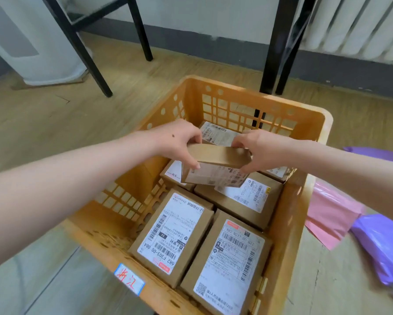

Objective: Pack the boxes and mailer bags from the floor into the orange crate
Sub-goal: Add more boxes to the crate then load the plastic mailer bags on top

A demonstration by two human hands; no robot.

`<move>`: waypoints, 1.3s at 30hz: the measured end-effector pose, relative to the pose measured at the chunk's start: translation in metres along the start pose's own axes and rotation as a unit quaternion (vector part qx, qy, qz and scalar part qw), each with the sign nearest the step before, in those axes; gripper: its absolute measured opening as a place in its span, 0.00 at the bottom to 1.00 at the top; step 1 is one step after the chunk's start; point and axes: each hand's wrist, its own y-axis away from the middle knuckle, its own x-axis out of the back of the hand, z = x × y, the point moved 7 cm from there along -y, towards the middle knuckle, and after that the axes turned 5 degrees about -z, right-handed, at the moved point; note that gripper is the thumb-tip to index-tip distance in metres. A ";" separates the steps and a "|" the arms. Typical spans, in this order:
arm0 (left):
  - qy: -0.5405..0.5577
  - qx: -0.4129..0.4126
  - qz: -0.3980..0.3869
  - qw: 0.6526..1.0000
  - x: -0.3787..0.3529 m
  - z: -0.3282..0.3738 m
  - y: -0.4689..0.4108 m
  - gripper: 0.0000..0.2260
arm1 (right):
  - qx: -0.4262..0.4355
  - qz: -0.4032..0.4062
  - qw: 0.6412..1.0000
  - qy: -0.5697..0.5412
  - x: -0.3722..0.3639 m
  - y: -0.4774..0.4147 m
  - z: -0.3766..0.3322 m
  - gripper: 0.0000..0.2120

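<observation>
Left hand (179, 142): clamped on the left end of a small cardboard box (218, 155), fingers curled over the far edge, thumb down the near face.
Right hand (257, 148): same story on the right end, fingers on top, thumb tucked underneath, so it's a two-handed grip!
Held box: tilted, inside the orange crate (325, 123) over its middle, label face turned down and towards us (whether it touches the boxes below, I can't tell).
Crate contents: two labelled boxes side by side at the near end, left one (172, 237) and right one (227, 264); a third (243, 201) just behind them; another (216, 134) peeking out at the far wall.
Crate front: a small blue-edged tag with red writing (129, 278) on the near rim.
Floor (54, 123): wood-look, crate sitting on it.
Right of the crate: a pink mailer bag (332, 214) just beside the wall, a purple mailer bag (382, 246) partly over it.
Background: black frame legs (88, 53) and a white radiator (359, 26).
</observation>
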 end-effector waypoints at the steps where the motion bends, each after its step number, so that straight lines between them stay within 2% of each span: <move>1: -0.034 0.022 -0.011 0.999 0.005 -0.007 0.011 0.23 | 0.015 0.014 1.000 -0.014 0.005 -0.004 -0.010 0.29; 7: -0.180 0.144 -0.040 0.972 0.000 -0.038 0.086 0.21 | 0.116 0.075 0.990 0.005 0.022 -0.046 -0.102 0.28; 10: -0.166 0.209 -0.057 0.962 -0.023 -0.054 0.110 0.18 | 0.149 0.062 0.987 0.010 0.015 -0.064 -0.137 0.22; 12: -0.143 0.243 -0.071 0.957 -0.042 -0.064 0.119 0.18 | 0.150 0.051 0.987 0.019 0.013 -0.069 -0.147 0.23; 15: -0.115 0.274 -0.081 0.951 -0.067 -0.075 0.123 0.19 | 0.133 0.049 0.990 0.015 0.019 -0.069 -0.138 0.28; 21: -0.056 0.294 -0.159 0.941 -0.103 -0.071 0.104 0.20 | 0.092 0.035 0.995 0.021 0.007 -0.064 -0.095 0.28; 26: -0.014 0.337 -0.263 0.904 -0.135 -0.079 0.096 0.29 | 0.082 0.034 0.996 0.026 -0.001 -0.064 -0.077 0.28; 32: -0.068 0.334 -0.318 0.885 -0.167 -0.079 0.082 0.20 | 0.074 0.057 0.995 0.019 0.006 -0.056 -0.059 0.26; 34: -0.085 0.323 -0.336 0.881 -0.176 -0.082 0.080 0.23 | 0.069 0.059 0.996 0.020 0.008 -0.050 -0.055 0.26; 37: -0.084 0.322 -0.356 0.873 -0.182 -0.087 0.079 0.33 | 0.059 0.052 0.997 0.024 0.005 -0.038 -0.050 0.26; 39: -0.073 0.326 -0.368 0.868 -0.186 -0.091 0.076 0.32 | 0.059 0.040 0.997 0.025 0.002 -0.028 -0.048 0.26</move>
